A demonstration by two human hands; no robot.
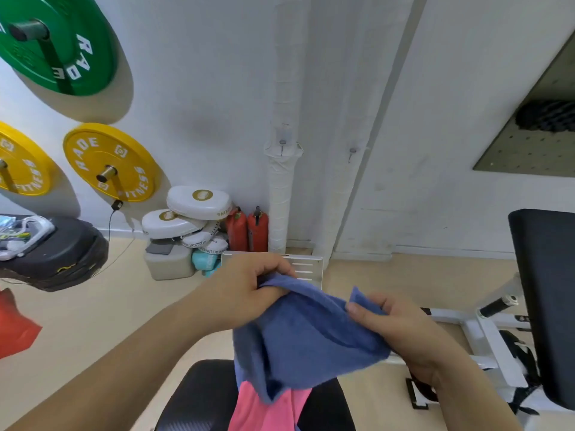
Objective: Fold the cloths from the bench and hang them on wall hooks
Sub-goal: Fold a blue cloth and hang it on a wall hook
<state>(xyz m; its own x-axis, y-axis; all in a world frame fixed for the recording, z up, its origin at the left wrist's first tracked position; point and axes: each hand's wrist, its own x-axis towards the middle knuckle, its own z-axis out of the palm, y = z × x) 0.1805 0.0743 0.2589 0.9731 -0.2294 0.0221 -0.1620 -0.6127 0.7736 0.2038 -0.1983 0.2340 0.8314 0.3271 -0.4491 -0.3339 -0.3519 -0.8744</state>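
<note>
A blue cloth [308,334] hangs in the air between my two hands, above the black bench pad [199,396]. My left hand [245,287] grips its upper left edge with curled fingers. My right hand [389,325] pinches the upper right corner between thumb and fingers. A pink cloth [267,412] lies on the bench under the blue one. Two small metal wall hooks, one [282,146] on the white pipe and another [352,154] on the wall, are bare.
A second black bench pad [544,300] on a white frame stands at the right. Green [59,42] and yellow [109,163] weight plates hang on the left wall. White pads, two red extinguishers [247,231] and a box sit in the corner. A red cloth [12,328] shows at far left.
</note>
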